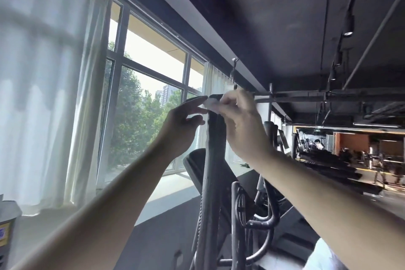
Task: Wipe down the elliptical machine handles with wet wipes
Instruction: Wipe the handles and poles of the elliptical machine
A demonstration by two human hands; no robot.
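Curled at the very top of the machine, the right hand (243, 125) grasps a small, crumpled white wet wipe (211, 105). It presses the wipe against the bend of the tall, dark, foam-sleeved elliptical handle (213, 160), where the upright turns left into a short tapered tip. The left hand (182, 126) is released, with its fingers stretched out and the forefinger reaching the wipe's left edge beside that tip. It grips nothing.

The step in hand looks like wiping the handle's top end. To do it well, the wipe should probably wrap right round the bar, not just dab one face. The free hand could steady the tip so the handle does not swing. A slow pull down the shaft with some twisting would likely reach the back side too.

The sleeve looks matt and slightly pebbled, a surface that tends to hold sweat in its grain, so firm pressure should help. The wipe is thin and limp and may bunch or tear on that rough grip. Lower down, the machine's tubes are smooth, glossy and curved.

A grey-lidded canister with a yellow and blue label (7, 223) stands on the pale window sill, well apart from the hands.
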